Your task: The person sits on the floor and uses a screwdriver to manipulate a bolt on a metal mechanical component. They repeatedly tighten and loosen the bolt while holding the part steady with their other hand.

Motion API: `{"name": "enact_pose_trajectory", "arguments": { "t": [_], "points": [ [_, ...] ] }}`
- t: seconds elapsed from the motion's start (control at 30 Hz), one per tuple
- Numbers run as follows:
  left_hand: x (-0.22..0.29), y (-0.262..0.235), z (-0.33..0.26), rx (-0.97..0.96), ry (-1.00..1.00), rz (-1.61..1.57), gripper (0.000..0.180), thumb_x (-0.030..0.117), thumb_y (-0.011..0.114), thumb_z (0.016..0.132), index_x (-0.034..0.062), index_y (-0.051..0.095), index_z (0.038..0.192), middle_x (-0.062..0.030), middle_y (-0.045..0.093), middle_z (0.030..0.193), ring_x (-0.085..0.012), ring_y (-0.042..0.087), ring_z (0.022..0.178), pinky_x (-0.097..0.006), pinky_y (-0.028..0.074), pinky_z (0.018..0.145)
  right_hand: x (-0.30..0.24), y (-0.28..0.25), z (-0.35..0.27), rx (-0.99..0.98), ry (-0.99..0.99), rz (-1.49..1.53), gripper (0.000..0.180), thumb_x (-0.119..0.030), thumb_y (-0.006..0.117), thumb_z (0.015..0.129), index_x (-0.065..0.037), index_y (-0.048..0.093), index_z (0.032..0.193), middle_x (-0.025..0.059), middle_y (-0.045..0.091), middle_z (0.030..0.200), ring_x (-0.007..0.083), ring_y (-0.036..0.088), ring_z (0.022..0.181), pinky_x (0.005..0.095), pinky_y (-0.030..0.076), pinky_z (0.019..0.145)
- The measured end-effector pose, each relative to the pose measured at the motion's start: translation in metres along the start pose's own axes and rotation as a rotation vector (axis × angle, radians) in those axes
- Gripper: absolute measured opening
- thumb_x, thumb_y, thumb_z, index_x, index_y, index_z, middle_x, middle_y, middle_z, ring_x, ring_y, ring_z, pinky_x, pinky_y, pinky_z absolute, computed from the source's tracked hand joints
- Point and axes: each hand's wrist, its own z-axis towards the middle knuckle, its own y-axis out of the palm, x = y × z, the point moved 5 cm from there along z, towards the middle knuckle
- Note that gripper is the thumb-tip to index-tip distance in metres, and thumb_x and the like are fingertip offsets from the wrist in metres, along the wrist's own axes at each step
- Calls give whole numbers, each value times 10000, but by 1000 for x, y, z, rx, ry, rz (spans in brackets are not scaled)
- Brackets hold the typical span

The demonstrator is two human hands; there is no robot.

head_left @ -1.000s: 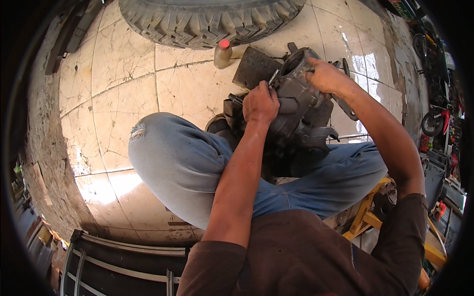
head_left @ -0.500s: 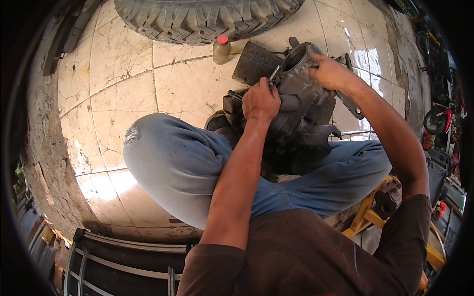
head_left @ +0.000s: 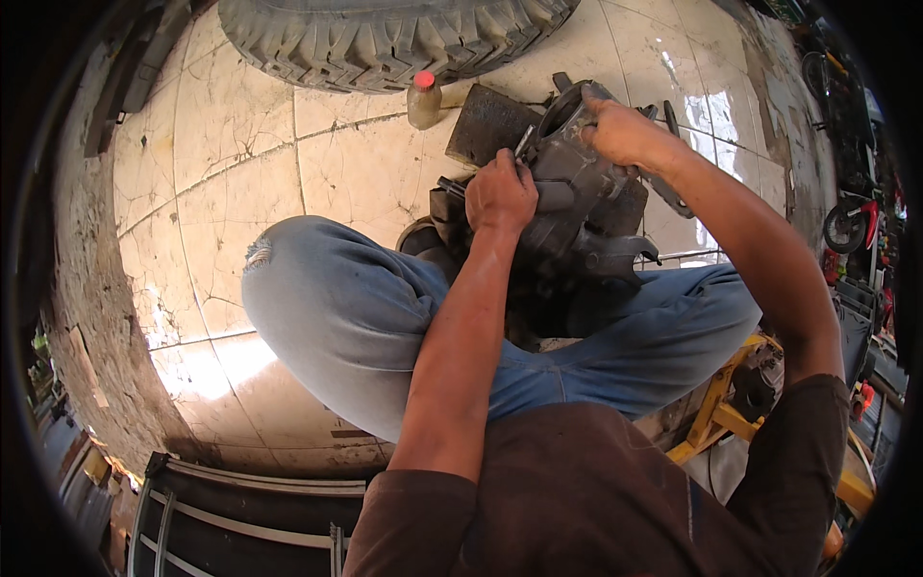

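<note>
A dark, greasy metal casing (head_left: pixel 569 219), which looks like a gearbox housing, leans between my legs with its round opening away from me. My left hand (head_left: pixel 501 195) is closed at the casing's left side around a slim metal tool (head_left: pixel 524 142). Only the tool's tip shows above my fist, so its exact kind is hidden. My right hand (head_left: pixel 627 137) grips the right rim of the round opening, its index finger lying along the edge. A dark rod end (head_left: pixel 450 186) sticks out left of my left hand; I cannot tell what it belongs to.
Behind the casing stands a dark, grimy block (head_left: pixel 490 125). A bottle with a red cap (head_left: pixel 423 101) is on the tiled floor near a large tyre (head_left: pixel 394 43). A yellow metal frame (head_left: pixel 707 418) is by my right side, a black slatted frame (head_left: pixel 245 519) at lower left.
The view has shifted slightly, so the tyre, bottle and casing all sit a little differently in the picture. Both hands keep much the same hold.
</note>
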Motion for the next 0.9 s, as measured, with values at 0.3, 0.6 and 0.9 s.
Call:
{"name": "enact_pose_trajectory", "arguments": {
  "t": [0.3, 0.6, 0.9],
  "points": [
    [-4, 0, -2, 21, -5, -16, 215, 266, 558, 966, 52, 585, 955, -212, 711, 893, -437, 681, 850, -548, 534, 764, -4, -7, -27, 32, 16, 258, 750, -178, 604, 950, -60, 272, 1611, 101, 648, 742, 164, 516, 459, 339, 432, 407],
    [-2, 1, -5, 33, 14, -30, 212, 261, 550, 972, 53, 589, 967, -220, 707, 891, -441, 677, 851, -551, 529, 766, 10, 9, 6, 112, -118, -73, 734, -201, 613, 965, -16, 284, 1595, 120, 661, 778, 193, 563, 485, 362, 460, 434],
    [0, 0, -1, -7, -21, 1, 227, 269, 533, 985, 50, 595, 988, -234, 707, 922, -444, 680, 871, -548, 527, 777, 14, -14, -18, 198, -50, 577, 737, -232, 609, 973, -14, 279, 1595, 95, 672, 804, 134, 558, 499, 290, 409, 395]
  ]
}}
